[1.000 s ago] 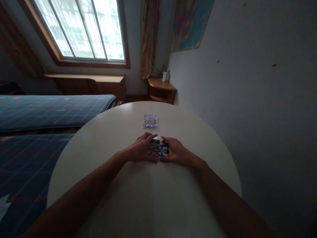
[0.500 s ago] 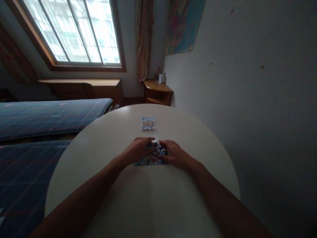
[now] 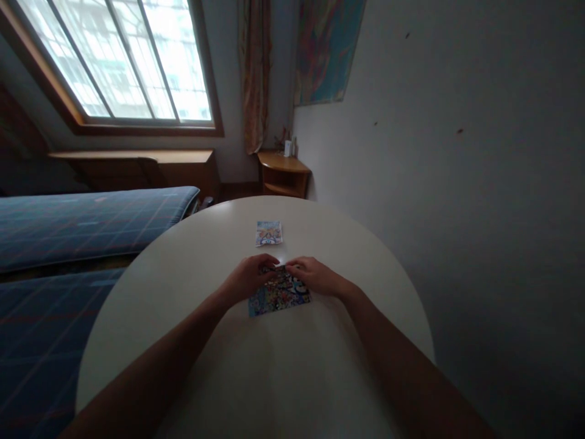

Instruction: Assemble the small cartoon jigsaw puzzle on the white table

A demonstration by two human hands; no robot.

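Sheet point(image 3: 280, 297) on round table point(image 3: 361, 250), well inside rim; broad stretches of tabletop run left, right and toward body. Lower edge of sheet uncovered, slightly slanted; upper edge partly under hands. Left hand point(image 3: 249, 278) curled over upper left part, right hand point(image 3: 316, 276) bent over upper right; whether either pinches sheet, cannot tell. Card point(image 3: 269, 233) lies just beyond hands, before far rim. Wall point(image 3: 434, 213) rises right of table; bed point(image 3: 91, 222) at left, corner shelf point(image 3: 282, 161) behind.
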